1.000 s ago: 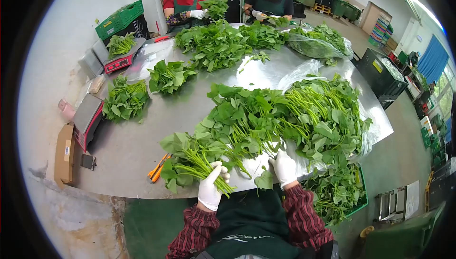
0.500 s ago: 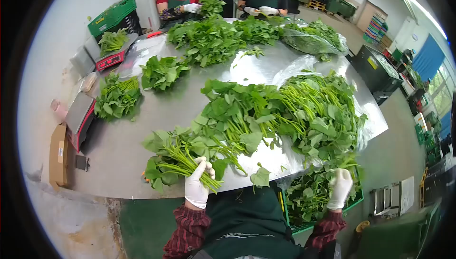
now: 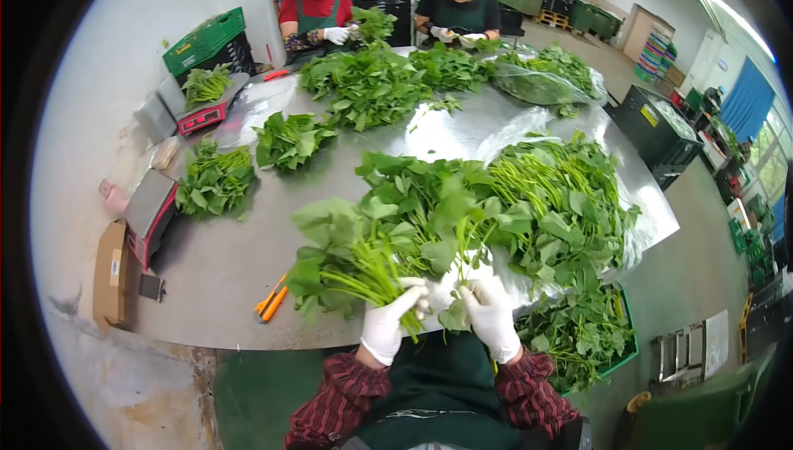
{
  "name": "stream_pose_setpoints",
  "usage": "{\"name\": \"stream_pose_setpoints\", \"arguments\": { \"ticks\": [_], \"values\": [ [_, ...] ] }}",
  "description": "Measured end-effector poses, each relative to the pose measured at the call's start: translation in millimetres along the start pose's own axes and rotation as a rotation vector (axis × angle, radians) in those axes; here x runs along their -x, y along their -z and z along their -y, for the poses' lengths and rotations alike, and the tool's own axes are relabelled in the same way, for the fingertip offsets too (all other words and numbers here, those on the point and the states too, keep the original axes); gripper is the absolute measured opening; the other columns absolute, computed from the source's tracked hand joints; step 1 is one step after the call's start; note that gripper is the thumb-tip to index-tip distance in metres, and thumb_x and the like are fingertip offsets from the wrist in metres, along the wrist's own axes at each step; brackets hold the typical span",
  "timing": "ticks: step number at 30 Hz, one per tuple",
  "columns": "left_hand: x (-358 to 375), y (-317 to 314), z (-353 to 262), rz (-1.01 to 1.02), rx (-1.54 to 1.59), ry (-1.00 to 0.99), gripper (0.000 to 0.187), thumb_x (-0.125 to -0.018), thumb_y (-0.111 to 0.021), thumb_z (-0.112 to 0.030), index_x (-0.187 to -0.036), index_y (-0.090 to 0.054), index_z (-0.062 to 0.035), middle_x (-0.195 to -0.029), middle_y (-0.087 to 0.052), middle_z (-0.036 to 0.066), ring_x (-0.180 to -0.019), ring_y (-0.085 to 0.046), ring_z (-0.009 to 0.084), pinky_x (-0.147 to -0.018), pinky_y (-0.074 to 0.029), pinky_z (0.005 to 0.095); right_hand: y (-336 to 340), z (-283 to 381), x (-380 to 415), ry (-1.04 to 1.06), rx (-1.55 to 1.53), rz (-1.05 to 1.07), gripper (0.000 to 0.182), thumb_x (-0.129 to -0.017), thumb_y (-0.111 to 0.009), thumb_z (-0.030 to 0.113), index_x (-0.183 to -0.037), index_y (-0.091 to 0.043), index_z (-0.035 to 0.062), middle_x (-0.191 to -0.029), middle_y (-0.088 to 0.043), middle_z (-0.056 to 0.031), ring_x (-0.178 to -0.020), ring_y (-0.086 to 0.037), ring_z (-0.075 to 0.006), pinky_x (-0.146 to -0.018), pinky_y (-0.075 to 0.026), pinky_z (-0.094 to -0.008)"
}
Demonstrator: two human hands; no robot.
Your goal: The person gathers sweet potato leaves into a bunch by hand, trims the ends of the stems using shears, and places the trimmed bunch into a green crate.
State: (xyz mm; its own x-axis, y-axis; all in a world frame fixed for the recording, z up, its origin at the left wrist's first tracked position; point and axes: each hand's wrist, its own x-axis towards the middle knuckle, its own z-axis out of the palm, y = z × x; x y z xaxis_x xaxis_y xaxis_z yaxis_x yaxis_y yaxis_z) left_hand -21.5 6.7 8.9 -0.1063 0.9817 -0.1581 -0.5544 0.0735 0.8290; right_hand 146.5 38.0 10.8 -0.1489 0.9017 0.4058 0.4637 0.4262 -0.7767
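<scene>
My left hand (image 3: pixel 391 323), in a white glove, is closed round the stems of a bunch of leafy greens (image 3: pixel 351 256), its leaves pointing up and left. Close beside it, my right hand (image 3: pixel 491 315) pinches a thin leafy stem (image 3: pixel 459 239) with a leaf hanging below the fingers; the upper part is smeared by motion. Just beyond both hands lies a large heap of leafy greens (image 3: pixel 557 202) on the metal table (image 3: pixel 239 285). An orange-handled cutter (image 3: pixel 271 300) lies left of the bunch.
Below the table edge at right stands a green crate (image 3: pixel 628 359) of loose greens. Two smaller bunches (image 3: pixel 216 177) and red scales (image 3: pixel 153 215) are at left. Across the table, two people work beside another heap (image 3: pixel 368 82). A bagged pile (image 3: pixel 549 78) sits far right.
My right hand has come from above the crate to beside my left and now pinches a stem. My left hand has moved right with its bunch, uncovering the orange cutter.
</scene>
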Motion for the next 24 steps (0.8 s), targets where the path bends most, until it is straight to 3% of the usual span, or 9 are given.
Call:
{"name": "stream_pose_setpoints", "arguments": {
  "ticks": [4,6,8,12,14,18,20,22,24],
  "values": [
    [-4.0,-12.3,4.2,0.015,0.064,-0.046,0.014,-0.083,-0.061,-0.002,-0.096,-0.062,0.0017,-0.077,-0.061,0.005,-0.062,-0.056,0.0108,-0.054,-0.045,0.0222,-12.1,7.3,7.5,-0.131,-0.161,0.278,0.008,-0.085,-0.061,0.008,-0.083,-0.061,0.0000,-0.056,-0.053,-0.0036,-0.042,-0.051,-0.0086,-0.040,-0.039,-0.0239],
    [-4.6,-10.1,5.5,0.043,0.014,-0.049,0.012,-0.082,-0.062,-0.001,-0.094,-0.061,0.0009,-0.076,-0.061,0.004,-0.061,-0.056,0.0107,-0.053,-0.045,0.0219,-15.2,1.0,10.6,0.027,-0.081,0.281,0.009,-0.085,-0.060,0.008,-0.084,-0.061,-0.0006,-0.058,-0.055,-0.0036,-0.042,-0.050,-0.0079,-0.041,-0.040,-0.0230],
    [-1.7,-9.1,4.0,0.018,0.006,-0.016,0.011,-0.082,-0.062,-0.001,-0.093,-0.060,0.0005,-0.077,-0.061,0.004,-0.061,-0.055,0.0106,-0.054,-0.045,0.0223,-9.3,14.0,9.1,-0.204,-0.171,0.384,0.013,-0.088,-0.057,0.014,-0.085,-0.060,0.0012,-0.064,-0.059,-0.0071,-0.046,-0.055,-0.0113,-0.044,-0.043,-0.0246],
    [-1.7,-1.8,18.0,-0.007,0.015,-0.018,0.015,-0.080,-0.064,0.000,-0.095,-0.060,-0.0008,-0.078,-0.061,0.003,-0.061,-0.055,0.0100,-0.054,-0.044,0.0227,-8.2,23.7,1.7,-0.326,-0.295,0.346,0.015,-0.089,-0.057,0.015,-0.086,-0.060,0.0010,-0.064,-0.059,-0.0070,-0.044,-0.053,-0.0119,-0.045,-0.043,-0.0245],
    [1.0,-3.4,20.3,0.017,-0.020,-0.015,0.015,-0.081,-0.063,0.000,-0.095,-0.059,-0.0010,-0.080,-0.060,0.004,-0.062,-0.055,0.0117,-0.054,-0.044,0.0237,-11.6,19.6,2.1,-0.295,-0.384,0.217,0.016,-0.086,-0.059,0.009,-0.075,-0.057,-0.0022,-0.062,-0.059,-0.0046,-0.045,-0.052,-0.0071,-0.043,-0.042,-0.0210],
    [4.9,-4.2,19.8,0.093,-0.070,0.041,0.011,-0.084,-0.059,-0.002,-0.094,-0.057,-0.0005,-0.082,-0.059,0.006,-0.064,-0.055,0.0136,-0.055,-0.044,0.0255,-19.5,-4.3,10.2,-0.378,-0.214,0.191,0.016,-0.088,-0.056,0.014,-0.079,-0.059,0.0005,-0.062,-0.057,-0.0064,-0.045,-0.050,-0.0099,-0.043,-0.040,-0.0267],
    [2.1,0.7,21.1,0.049,0.027,0.005,0.009,-0.086,-0.058,-0.004,-0.094,-0.057,-0.0003,-0.082,-0.059,0.006,-0.065,-0.054,0.0136,-0.056,-0.045,0.0260,-19.2,-34.3,17.8,-0.274,-0.106,-0.392,0.023,-0.089,-0.055,0.012,-0.069,-0.055,0.0015,-0.061,-0.058,-0.0051,-0.041,-0.046,-0.0082,-0.039,-0.037,-0.0220],
    [-0.8,10.4,17.4,0.008,0.155,-0.071,0.009,-0.089,-0.054,-0.008,-0.094,-0.057,0.0001,-0.083,-0.058,0.008,-0.066,-0.054,0.0140,-0.058,-0.045,0.0274,34.4,-37.7,-2.4,-0.156,0.027,-0.600,0.030,-0.090,-0.057,0.016,-0.063,-0.053,0.0041,-0.060,-0.057,-0.0055,-0.037,-0.039,-0.0078,-0.036,-0.031,-0.0228],
    [-3.4,20.4,6.5,0.014,0.158,-0.066,0.011,-0.089,-0.056,-0.009,-0.094,-0.056,0.0002,-0.083,-0.059,0.008,-0.066,-0.054,0.0141,-0.057,-0.045,0.0272,86.8,-63.9,-7.9,-0.501,-0.097,-0.697,0.035,-0.090,-0.057,0.021,-0.059,-0.052,0.0050,-0.054,-0.054,-0.0041,-0.036,-0.034,-0.0067,-0.035,-0.025,-0.0235]
  ]
}}
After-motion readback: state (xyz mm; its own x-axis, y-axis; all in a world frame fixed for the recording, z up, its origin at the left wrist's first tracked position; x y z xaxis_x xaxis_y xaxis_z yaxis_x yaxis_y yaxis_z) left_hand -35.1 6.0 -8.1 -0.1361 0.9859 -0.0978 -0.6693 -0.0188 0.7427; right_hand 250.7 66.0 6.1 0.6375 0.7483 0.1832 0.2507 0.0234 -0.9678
